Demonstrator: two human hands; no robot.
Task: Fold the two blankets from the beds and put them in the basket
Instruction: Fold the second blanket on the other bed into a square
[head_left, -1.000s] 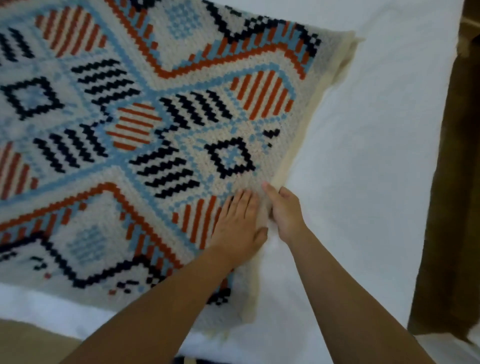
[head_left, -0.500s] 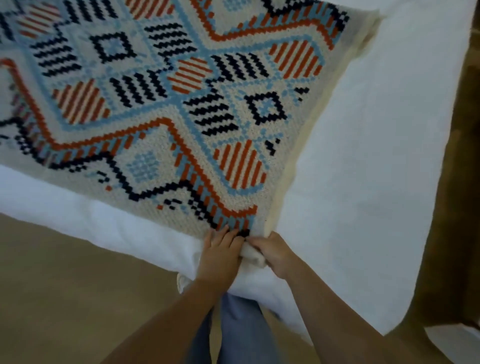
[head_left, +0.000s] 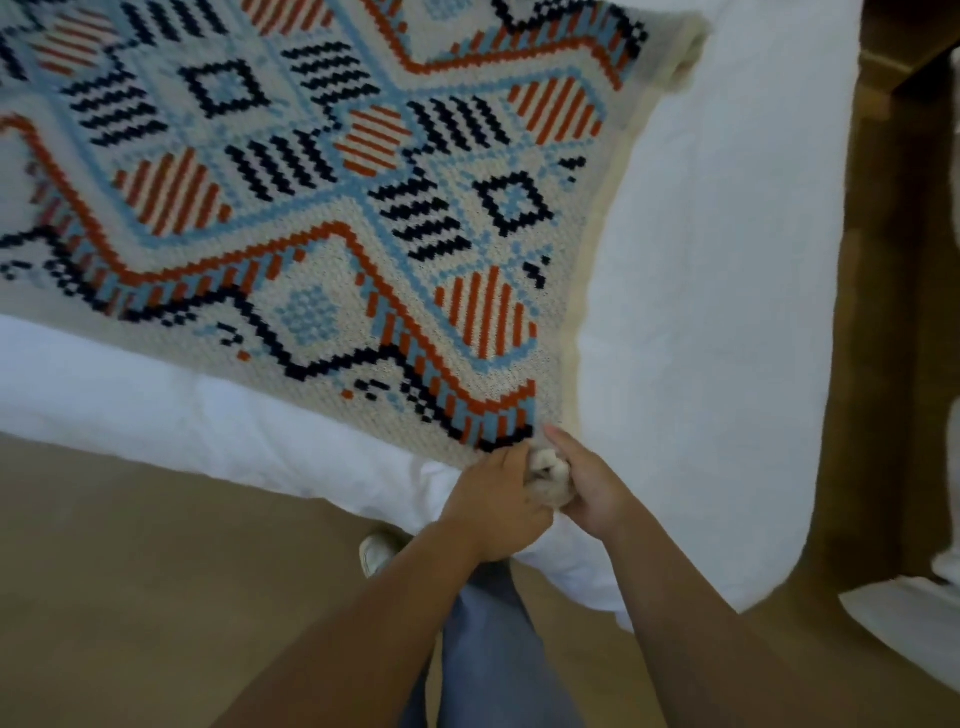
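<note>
A knitted blanket (head_left: 322, 218) with a cream ground and blue, orange and navy geometric patterns lies spread flat on the bed (head_left: 717, 291). Its near right corner is bunched up at the bed's edge. My left hand (head_left: 496, 501) grips that bunched corner from the left. My right hand (head_left: 589, 480) grips the same corner from the right, with one finger stretched out along the blanket's edge. The two hands almost touch. No basket and no second blanket are in view.
White bedding (head_left: 156, 395) shows below and to the right of the blanket. Tan carpet (head_left: 156, 571) covers the floor at the lower left. My blue trouser leg (head_left: 488, 654) and a shoe (head_left: 379, 553) stand at the bed's edge. A brown gap (head_left: 893, 312) and another white surface (head_left: 914, 629) lie at the right.
My hands slid along the blanket's right edge toward me, down to its near corner, and closed round it. My view pulled back, so the floor and my legs now show.
</note>
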